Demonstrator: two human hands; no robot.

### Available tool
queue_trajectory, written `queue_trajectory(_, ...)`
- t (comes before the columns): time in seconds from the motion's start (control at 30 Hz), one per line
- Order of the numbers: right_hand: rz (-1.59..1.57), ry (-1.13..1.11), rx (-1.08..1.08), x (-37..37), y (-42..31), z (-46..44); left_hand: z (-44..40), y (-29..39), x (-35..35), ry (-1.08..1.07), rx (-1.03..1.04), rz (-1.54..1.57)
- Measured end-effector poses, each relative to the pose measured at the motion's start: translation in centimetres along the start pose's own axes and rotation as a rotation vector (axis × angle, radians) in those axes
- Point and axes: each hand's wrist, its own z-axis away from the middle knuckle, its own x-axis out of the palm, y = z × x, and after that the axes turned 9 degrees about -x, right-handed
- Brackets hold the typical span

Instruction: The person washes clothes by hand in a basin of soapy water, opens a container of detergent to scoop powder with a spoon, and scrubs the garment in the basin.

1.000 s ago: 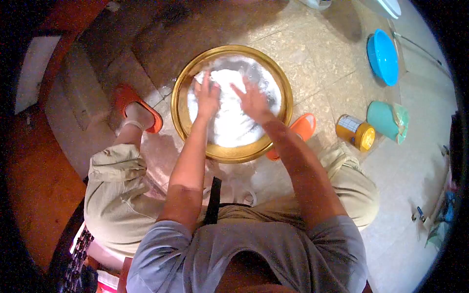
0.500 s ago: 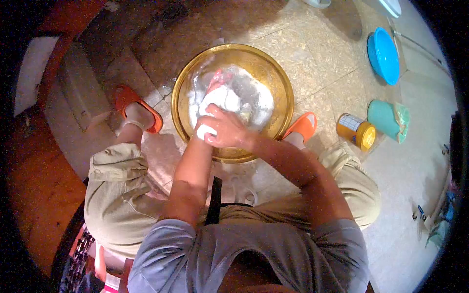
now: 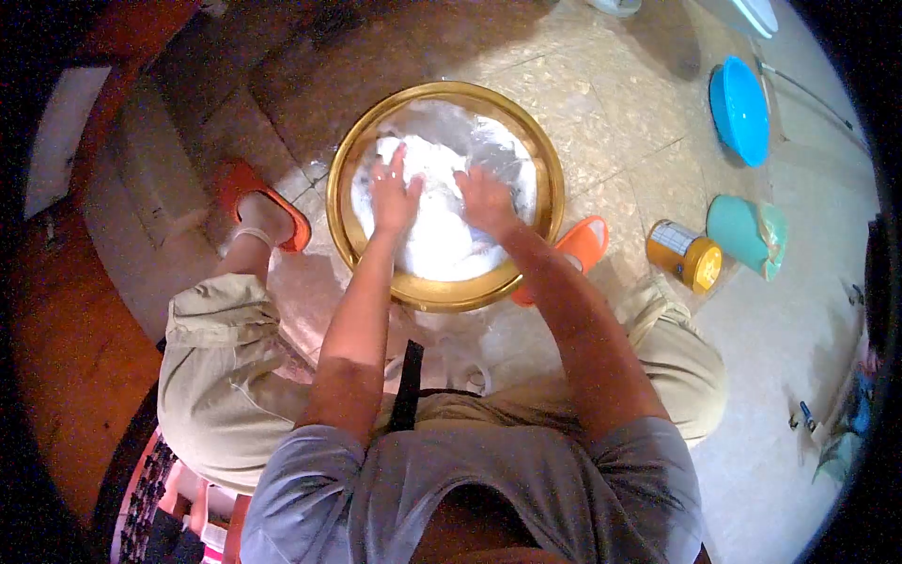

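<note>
A round gold-coloured basin (image 3: 451, 296) stands on the floor between my feet, with foamy water in it. Inside lies a white, suds-covered cloth (image 3: 437, 221), spread up the middle; foam hides its exact shape. My left hand (image 3: 395, 195) is at the cloth's left side, fingers spread apart and pointing away from me. On the opposite side, my right hand (image 3: 487, 202) rests at the cloth's edge, its fingers apart and partly hidden in suds. Neither hand visibly grips the cloth.
Orange slippers (image 3: 583, 242) are on my feet, either side of the basin. To the right are a brown tub with a yellow lid (image 3: 684, 256), a teal container (image 3: 745, 233) and a blue bowl (image 3: 742, 111) near the wall. A step (image 3: 155, 207) rises at left.
My right hand has left my left forearm, which it was rubbing with white foam, and moved to the basin's right. My left hand has come up out of the suds; the cloth lies flatter.
</note>
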Motion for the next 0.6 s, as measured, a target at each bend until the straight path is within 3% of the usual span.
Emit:
queue_trajectory(0.03, -0.137, 0.104, -0.072, 1.4, 1.2, -0.4, -0.2, -0.8, 0.2, -0.170, -0.054, 0.070)
queue_trajectory(0.13, -0.339, 0.027, 0.331, 1.0, 1.3, -2.1, -1.4, -1.3, 0.6, -0.310, -0.380, 0.289)
queue_trajectory(0.17, -0.404, 0.276, 0.405, 5.1, 2.2, -3.2, -2.0, -0.5, 0.9, -0.366, -0.572, 0.130)
queue_trajectory(0.27, -0.634, 0.421, -0.058, 3.6, -0.9, -4.0, -2.5, 3.0, 0.7, -0.423, -1.075, 1.821)
queue_trajectory(0.33, -0.756, 0.477, -0.313, -2.8, -5.6, -2.4, -3.5, -2.2, 4.2, -1.017, -0.483, 2.048)
queue_trajectory(0.43, -0.599, 0.391, -0.309, -6.8, -10.7, -0.1, -1.3, -3.1, 7.4, -0.951, -0.360, 2.250)
queue_trajectory(0.5, -0.559, 0.324, -0.162, -6.7, -9.7, -0.6, 0.7, -2.5, 8.6, -0.889, -0.276, 2.378)
queue_trajectory(0.53, -0.543, 0.289, -0.090, -6.5, -8.6, -1.3, 1.3, 0.3, 5.4, -0.662, -0.524, 2.257)
queue_trajectory(0.57, -0.444, 0.455, -0.132, -2.5, -5.4, -2.4, 1.8, 3.4, 1.9, -0.451, -0.783, 2.063)
queue_trajectory(0.6, -0.468, 0.434, 0.002, -2.7, -3.5, -3.1, 2.4, 6.5, -1.7, -0.293, -1.017, 1.845)
